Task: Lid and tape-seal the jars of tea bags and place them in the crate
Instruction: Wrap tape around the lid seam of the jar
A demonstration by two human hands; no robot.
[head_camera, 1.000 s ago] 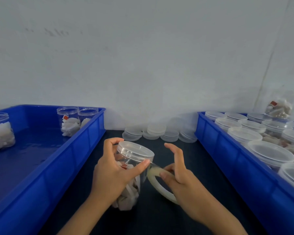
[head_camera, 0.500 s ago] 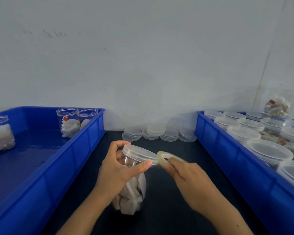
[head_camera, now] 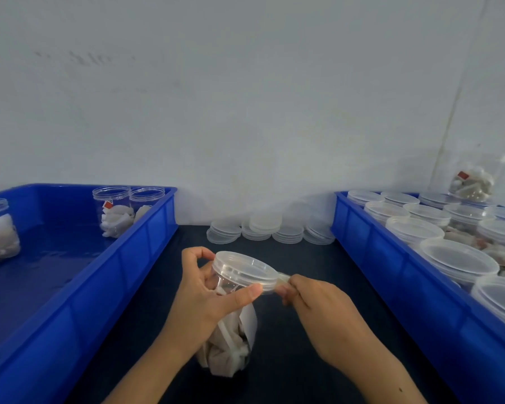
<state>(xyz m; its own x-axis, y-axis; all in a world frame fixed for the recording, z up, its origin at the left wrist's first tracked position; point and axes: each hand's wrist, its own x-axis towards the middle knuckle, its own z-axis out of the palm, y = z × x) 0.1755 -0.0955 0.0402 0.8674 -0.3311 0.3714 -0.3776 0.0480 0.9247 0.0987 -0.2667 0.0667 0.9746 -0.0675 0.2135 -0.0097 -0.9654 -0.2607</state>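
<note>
We are gripping the lidded jar (head_camera: 231,310) above the dark table (head_camera: 298,330) with left hand (head_camera: 204,290) fingers curled round it, right hand (head_camera: 318,304) pinching tape (head_camera: 283,279) at the lid (head_camera: 244,268) seam, right crate (head_camera: 391,275) already holding many lidded jars, left crate (head_camera: 105,272) still holding three unlidded.

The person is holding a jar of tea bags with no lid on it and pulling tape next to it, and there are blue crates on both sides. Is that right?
Not quite. The jar already has its clear lid on; the head view shows it. The rest holds: the left hand grips the jar, the right hand holds the tape at the lid's edge, with a blue crate on each side.
</note>
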